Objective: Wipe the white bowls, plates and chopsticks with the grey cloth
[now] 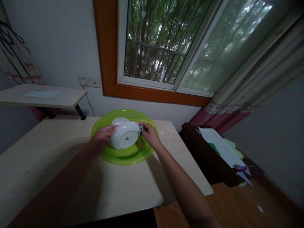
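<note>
My left hand grips the left rim of a white dish, thumb on top. The dish is tilted so its underside, with a small red and blue mark, faces me. At its right rim my right hand is closed around a small grey and black object, which touches the dish; its exact kind cannot be made out. Below the dish is a round, bright green basin. A white bowl lies in the basin, partly hidden behind the dish. Beside it rests a flat brown wooden-looking piece.
The basin stands on a pale wooden table. A raised shelf on black legs is at the left, with a paper sheet on it. A window is ahead. Right of the table, papers lie on dark furniture.
</note>
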A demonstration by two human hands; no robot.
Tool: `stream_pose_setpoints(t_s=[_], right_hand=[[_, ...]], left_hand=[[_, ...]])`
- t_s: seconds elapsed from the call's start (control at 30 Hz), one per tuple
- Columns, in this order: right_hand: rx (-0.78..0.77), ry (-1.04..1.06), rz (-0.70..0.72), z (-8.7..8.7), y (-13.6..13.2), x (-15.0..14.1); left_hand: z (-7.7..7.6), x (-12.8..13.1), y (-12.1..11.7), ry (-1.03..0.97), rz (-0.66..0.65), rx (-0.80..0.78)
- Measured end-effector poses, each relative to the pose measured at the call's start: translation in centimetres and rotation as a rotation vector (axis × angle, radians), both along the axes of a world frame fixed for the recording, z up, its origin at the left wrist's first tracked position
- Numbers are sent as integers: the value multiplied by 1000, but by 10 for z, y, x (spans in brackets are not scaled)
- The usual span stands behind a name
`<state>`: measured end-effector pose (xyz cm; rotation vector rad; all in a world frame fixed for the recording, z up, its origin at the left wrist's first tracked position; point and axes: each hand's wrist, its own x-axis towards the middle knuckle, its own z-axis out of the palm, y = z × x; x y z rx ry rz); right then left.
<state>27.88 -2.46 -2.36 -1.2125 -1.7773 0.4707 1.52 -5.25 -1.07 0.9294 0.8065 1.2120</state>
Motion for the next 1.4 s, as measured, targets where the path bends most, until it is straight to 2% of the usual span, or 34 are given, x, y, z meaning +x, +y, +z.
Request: stream_pose_setpoints(t_s=[0.17, 0.33, 0.5, 0.7, 0.77, 0.93, 1.0, 1.17, 1.23, 1.3, 1.4], right_hand=[[-15, -40, -25, 2, -3, -2], [134, -114, -28, 11, -15, -10], [289, -340, 79, 17, -30, -28], [408, -558, 290, 21, -38, -41], [401, -548, 272, 21, -36, -41], [304, -453, 116, 20, -33, -42], [310, -466, 167, 20, -37, -46], [409, -578, 421, 24, -50, -58], [431, -609, 476, 26, -50, -57], [424, -609, 453, 27, -46, -52], [369, -550, 288, 24, -36, -42]], left_hand=[[3, 0, 3, -63, 52, -62], [1, -1, 7, -131, 112, -114], [-2, -1, 8, -142, 79, -119], [-4, -1, 9, -159, 68, -137], [-3, 0, 8, -164, 63, -132], [0, 0, 7, -157, 68, -109], [1, 0, 7, -161, 65, -110], [4, -1, 7, -197, 57, -131], [6, -1, 6, -196, 34, -132], [8, -1, 5, -194, 21, -123], [9, 0, 3, -195, 53, -117]])
